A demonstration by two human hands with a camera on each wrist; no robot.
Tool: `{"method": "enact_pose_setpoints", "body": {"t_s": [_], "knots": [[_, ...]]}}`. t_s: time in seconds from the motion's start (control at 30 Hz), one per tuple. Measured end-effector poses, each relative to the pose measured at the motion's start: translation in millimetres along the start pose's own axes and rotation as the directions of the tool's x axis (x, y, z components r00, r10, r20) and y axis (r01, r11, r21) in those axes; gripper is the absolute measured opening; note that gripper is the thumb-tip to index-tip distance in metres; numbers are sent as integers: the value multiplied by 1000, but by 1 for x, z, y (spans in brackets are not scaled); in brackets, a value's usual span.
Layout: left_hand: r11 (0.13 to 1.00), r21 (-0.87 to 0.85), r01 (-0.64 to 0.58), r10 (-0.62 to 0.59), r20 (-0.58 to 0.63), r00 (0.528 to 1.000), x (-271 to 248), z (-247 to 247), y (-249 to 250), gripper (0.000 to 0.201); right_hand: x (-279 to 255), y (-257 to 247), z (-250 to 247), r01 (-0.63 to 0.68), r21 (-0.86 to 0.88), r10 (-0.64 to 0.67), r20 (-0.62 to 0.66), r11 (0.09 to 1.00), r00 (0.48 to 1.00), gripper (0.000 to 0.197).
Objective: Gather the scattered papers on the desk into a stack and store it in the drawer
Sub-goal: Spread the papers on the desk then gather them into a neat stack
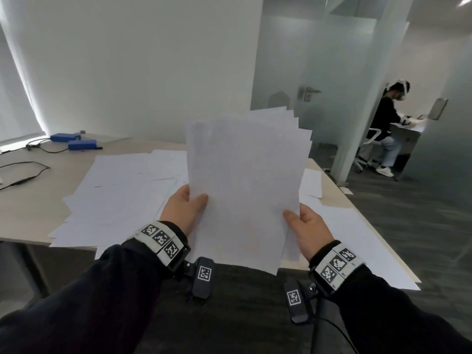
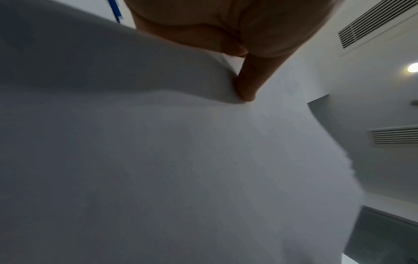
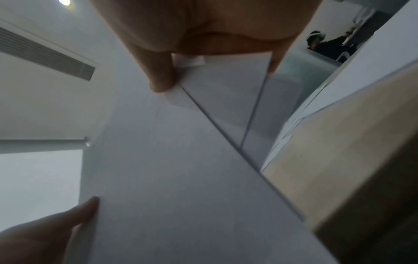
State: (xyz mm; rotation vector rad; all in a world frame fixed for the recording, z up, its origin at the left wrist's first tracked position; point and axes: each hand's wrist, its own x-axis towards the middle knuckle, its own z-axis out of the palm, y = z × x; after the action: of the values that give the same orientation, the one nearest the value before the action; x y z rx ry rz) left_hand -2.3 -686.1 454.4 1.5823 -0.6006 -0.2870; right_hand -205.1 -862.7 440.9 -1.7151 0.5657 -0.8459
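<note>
Your left hand [image 1: 182,209] pinches the left edge of the fanned stack of papers [image 1: 245,180], raised above the desk [image 1: 30,208]; your right hand [image 1: 307,232] grips its right edge. Loose sheets [image 1: 120,190] lie scattered beneath.

Sheaf of papers [image 1: 242,180] held upright above near tabletop [image 1: 33,203] edge, left hand [image 1: 182,209] at its left side, right hand [image 1: 307,229] at its right, loose sheets [image 1: 120,190] lay spread on tabletop behind, two boxes [image 1: 74,141] and cables [image 1: 23,175] at far left, seated person [image 1: 385,129] far right beyond partition [image 1: 367,72].
</note>
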Motion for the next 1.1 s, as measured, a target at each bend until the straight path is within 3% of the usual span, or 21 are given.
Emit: {"method": "enact_pose_setpoints", "body": {"t_s": [0.1,0.23,0.43,0.57,0.77,0.83,1.0,1.1], "knots": [[994,-61,-95,93,-31,995,0,10,15,15,6,-11,-2,41,1,-41,-95,999,995,20],[977,-167,-130,119,-75,990,4,19,24,13,17,-13,1,39,0,-39,-176,999,984,40],[994,-74,-78,76,-30,997,1,30,4,29,11,5,10,-37,51,43,-115,998,992,21],[998,6,-61,62,-66,996,-3,30,-13,23,0,9,13,-85,143,96,-69,986,993,22],[991,-123,-58,51,-56,997,-2,35,-10,47,7,3,19,7,234,24,-130,972,991,38],[990,-129,-63,61,-21,998,-2,39,-7,46,11,2,21,35,211,-5,-143,977,990,50],[998,-34,-47,47,-9,999,-6,44,-7,21,10,13,22,8,193,22,-151,981,988,28],[998,-54,-34,32,-29,999,-8,43,-13,25,6,20,21,-34,190,61,-136,981,989,22]]}}
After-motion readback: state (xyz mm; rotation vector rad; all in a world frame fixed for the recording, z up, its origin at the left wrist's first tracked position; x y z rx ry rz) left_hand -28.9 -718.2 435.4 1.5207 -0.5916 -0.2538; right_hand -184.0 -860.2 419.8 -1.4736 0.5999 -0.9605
